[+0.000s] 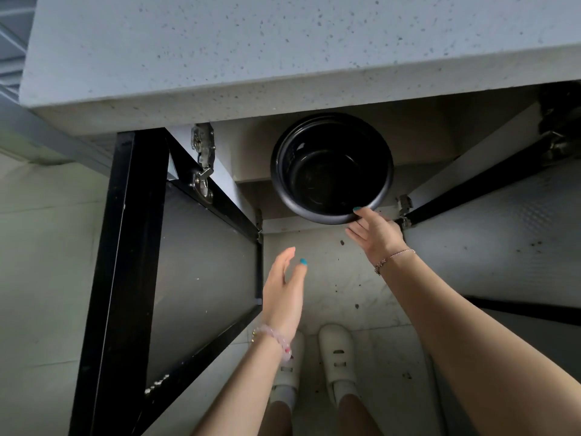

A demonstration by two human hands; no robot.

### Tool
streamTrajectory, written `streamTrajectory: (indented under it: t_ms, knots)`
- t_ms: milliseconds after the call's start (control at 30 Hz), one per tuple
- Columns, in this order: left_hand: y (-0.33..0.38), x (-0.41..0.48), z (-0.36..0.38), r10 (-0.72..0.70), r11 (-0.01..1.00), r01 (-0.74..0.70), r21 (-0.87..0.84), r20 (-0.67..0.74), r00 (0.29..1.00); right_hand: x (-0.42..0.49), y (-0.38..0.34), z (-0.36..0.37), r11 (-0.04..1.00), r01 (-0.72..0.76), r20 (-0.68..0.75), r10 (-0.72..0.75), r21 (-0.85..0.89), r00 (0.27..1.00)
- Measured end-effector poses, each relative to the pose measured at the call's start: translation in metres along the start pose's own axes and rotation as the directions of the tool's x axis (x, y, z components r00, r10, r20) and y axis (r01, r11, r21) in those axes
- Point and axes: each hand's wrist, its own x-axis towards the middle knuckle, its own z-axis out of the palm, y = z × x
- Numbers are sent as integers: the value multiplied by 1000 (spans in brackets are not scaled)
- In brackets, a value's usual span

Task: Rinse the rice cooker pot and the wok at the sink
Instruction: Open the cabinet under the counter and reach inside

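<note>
The pot [330, 171], black inside and out, is at the mouth of the open cabinet under the counter [283, 51], between the two doors. It is tilted so that its mouth faces the camera, and its far rim lies just below the counter's front edge. Whether it rests on a shelf or hangs free in the grip cannot be told

The right hand [375, 232] holds the pot by its near rim: the thumb, with a teal nail, is hooked over the edge into the inside, and the fingers curl beneath the outer wall, so the rim is pinched between them. A thin chain bracelet [393, 258] sits on that wrist

The left hand [284, 291] is below and to the left of the pot, apart from it, in the air over the floor [339, 278]. Its fingers are straight and close together, the thumb spread a little to the side, and it holds nothing. A pale bead bracelet [273, 338] is on its wrist

The left door [195, 262] stands wide open, dark with a black frame, on a metal hinge [202, 162] at its top. The right door [503, 247] is swung out to the other side. Two white shoes [338, 357] stand on the speckled floor in front of the cabinet
</note>
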Motion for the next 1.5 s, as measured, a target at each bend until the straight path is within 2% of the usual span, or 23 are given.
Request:
streamTrajectory:
  t_ms: [33,67,133,267,367,533,733,833,967,1100,1333,1500]
  knots:
    - [2,3,2,-130,962,136,-238,41,991,-4,-1,-3,1000,-11,-22,11,-9,1000]
    - [3,7,4,-214,884,234,-404,94,972,-8,-1,-7,1000,-25,-38,24,-18,999]
    - [5,18,9,-261,758,312,-573,172,950,-16,-3,-15,998,-42,-64,39,-36,997]
    - [12,36,23,-281,589,383,-712,264,923,-30,-7,-30,996,-42,-85,36,-75,996]
    - [20,40,26,-245,542,367,-756,276,929,-43,-9,-42,989,-39,-75,28,-142,997]
    - [25,27,22,-190,620,299,-726,230,954,-68,-16,-62,976,-43,-73,28,-215,997]
    - [30,-14,19,-207,799,212,-562,74,975,-116,-24,-83,957,39,-67,-61,-287,996]
    - [39,-43,14,-209,851,203,-484,42,977,-147,-29,-90,956,51,-84,-78,-288,993]
    - [56,-79,2,-226,899,203,-388,-13,974,-194,-36,-101,933,73,-6,-81,-353,997]
    - [83,-112,-15,-185,935,174,-308,-8,983,-240,-55,-109,928,93,2,-99,-361,995]
    - [127,-162,-44,-115,950,137,-281,93,989,-292,-83,-123,950,197,-85,-223,-244,971]
    - [157,-190,-69,-38,959,81,-273,160,986,-320,-116,-119,914,313,-98,-347,-258,933]
